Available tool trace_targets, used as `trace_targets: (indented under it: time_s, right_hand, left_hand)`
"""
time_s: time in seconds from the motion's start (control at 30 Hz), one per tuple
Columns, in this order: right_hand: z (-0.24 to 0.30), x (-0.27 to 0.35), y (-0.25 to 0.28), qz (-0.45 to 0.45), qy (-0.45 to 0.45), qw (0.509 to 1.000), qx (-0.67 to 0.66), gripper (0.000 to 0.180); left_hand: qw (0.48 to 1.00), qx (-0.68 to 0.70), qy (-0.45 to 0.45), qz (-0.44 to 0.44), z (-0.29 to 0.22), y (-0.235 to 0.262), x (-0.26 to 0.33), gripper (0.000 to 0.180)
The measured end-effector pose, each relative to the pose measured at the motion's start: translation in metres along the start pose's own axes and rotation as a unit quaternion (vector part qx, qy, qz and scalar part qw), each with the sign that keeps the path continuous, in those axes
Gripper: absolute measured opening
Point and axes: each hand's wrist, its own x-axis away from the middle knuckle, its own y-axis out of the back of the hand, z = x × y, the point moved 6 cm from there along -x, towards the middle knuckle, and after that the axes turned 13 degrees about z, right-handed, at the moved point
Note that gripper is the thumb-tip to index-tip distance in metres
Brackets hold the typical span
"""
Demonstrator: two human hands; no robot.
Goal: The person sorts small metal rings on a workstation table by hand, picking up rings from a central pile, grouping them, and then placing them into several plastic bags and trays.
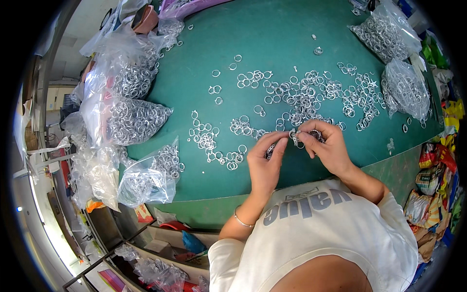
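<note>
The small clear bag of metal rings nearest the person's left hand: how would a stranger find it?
Start at the green table and follow its left edge, lined with clear bags of rings. The small bag lies at the near corner, left of the left hand. It is nearest the table's front edge.

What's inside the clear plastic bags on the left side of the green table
The clear bags are packed with small silver metal rings, like the loose rings scattered on the green table. Anything deeper inside or beneath the bags is hidden.

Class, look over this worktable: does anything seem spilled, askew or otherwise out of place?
Nothing looks damaged. Loose metal rings lie scattered across the green table rather than bagged, and a few strays sit apart from the main heap.
</note>
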Motion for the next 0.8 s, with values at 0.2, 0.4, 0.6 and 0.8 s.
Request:
trace_targets:
  time_s: [0.2,0.4,0.6,0.8]
  right_hand:
    - [0.003,-0.005,-0.003,0.019,0.021,1.0,0.011,0.008]
    - [-0.013,-0.006,-0.009,0.176,-0.152,0.966,-0.113,0.014]
    - [-0.007,-0.006,-0.016,0.262,-0.125,0.955,-0.055,0.013]
    - [0.008,-0.004,-0.003,0.153,-0.09,0.984,0.022,0.012]
  left_hand:
    - [0.999,0.046,0.011,0.02,-0.001,-0.002,-0.002,0.014]
    - [0.995,0.086,0.026,0.05,-0.004,0.003,-0.005,0.011]
    - [0.994,-0.068,-0.057,0.064,-0.03,0.009,-0.005,0.012]
    - [0.968,-0.219,-0.108,0.064,-0.056,0.009,0.003,0.011]
